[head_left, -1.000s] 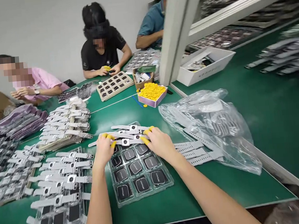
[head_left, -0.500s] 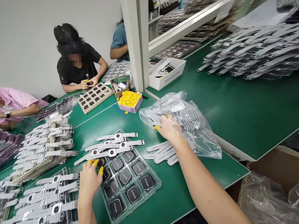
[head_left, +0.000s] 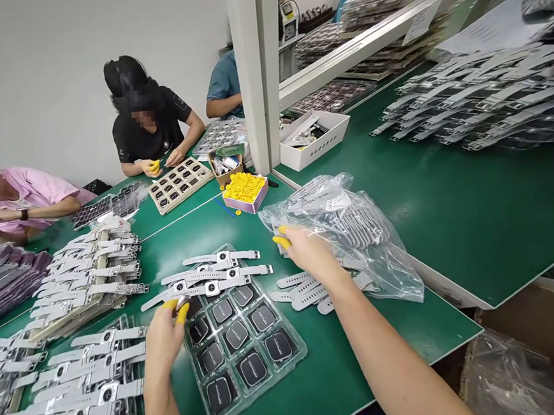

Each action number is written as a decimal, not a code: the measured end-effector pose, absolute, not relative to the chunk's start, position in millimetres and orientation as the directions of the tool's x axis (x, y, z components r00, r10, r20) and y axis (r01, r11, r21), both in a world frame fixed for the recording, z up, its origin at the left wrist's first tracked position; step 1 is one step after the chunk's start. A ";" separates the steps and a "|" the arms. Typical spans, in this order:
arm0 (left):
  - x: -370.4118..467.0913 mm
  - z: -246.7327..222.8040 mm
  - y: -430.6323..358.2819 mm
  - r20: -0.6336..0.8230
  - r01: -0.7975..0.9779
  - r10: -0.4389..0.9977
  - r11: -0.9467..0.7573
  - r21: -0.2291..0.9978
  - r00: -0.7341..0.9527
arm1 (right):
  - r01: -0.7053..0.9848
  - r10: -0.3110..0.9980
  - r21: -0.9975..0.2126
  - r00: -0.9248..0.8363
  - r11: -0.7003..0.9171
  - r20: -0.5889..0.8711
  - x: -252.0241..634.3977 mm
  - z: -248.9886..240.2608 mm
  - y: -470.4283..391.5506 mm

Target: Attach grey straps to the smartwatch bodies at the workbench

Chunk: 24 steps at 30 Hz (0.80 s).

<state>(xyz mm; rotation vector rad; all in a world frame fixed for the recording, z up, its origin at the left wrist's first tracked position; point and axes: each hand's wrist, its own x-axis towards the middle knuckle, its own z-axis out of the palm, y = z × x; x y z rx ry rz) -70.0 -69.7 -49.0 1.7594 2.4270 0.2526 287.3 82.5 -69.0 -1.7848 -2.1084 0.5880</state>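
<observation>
My left hand [head_left: 163, 336], with yellow finger cots, pinches a small silvery watch body [head_left: 183, 301] at the upper left corner of a clear plastic tray [head_left: 253, 391]. Square dark watch faces [head_left: 236, 334] sit in the tray's pockets. Several watches with grey straps [head_left: 211, 288] lie across its far end. My right hand [head_left: 309, 251], also in yellow finger cots, is closed on a grey watch strap [head_left: 281, 248] at the mouth of a clear plastic bag [head_left: 397, 268]. More straps show inside the bag. Loose grey straps [head_left: 305, 289] lie below my right wrist.
Stacked trays of strapped watches stand at the left [head_left: 85, 363] and far right [head_left: 479, 99]. A box of yellow finger cots [head_left: 246, 194] and a white box [head_left: 317, 139] stand near the post [head_left: 257, 75]. Co-workers sit across the table.
My left hand has lifted slightly from the tray pocket, and the silvery watch body now shows in its fingers. My right hand has drawn left out of the bag's mouth with a grey strap.
</observation>
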 end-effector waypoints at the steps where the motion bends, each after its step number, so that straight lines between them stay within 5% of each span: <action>1: -64.9 -38.5 -68.1 -0.011 0.886 0.938 0.330 0.325 -0.345 | 0.822 0.978 -0.543 -0.207 0.173 -0.001 282.5 -67.9 80.1; 5: -21.5 -4.1 -46.3 0.023 0.639 0.958 0.172 0.750 -0.285 | 0.504 0.948 -0.833 -0.309 0.227 0.071 251.0 -65.1 60.2; 8: 13.4 -6.4 -16.0 0.081 0.503 0.992 -0.019 0.864 -0.101 | 0.040 0.910 -0.994 -0.407 0.097 0.073 226.8 -62.7 39.9; 13: 31.9 -40.5 20.8 0.227 0.485 0.949 -0.307 0.819 0.217 | -0.324 0.826 -0.926 -0.562 -0.192 0.025 209.8 -57.7 26.4; 17: 28.9 -48.6 24.4 0.333 0.471 0.870 -0.480 0.741 0.363 | -0.356 0.802 -0.898 -0.598 -0.259 0.005 209.3 -60.8 29.5; 24: 29.0 -43.0 21.8 0.346 0.464 0.859 -0.499 0.732 0.378 | -0.399 0.777 -0.826 -0.625 -0.399 -0.074 207.3 -66.8 28.3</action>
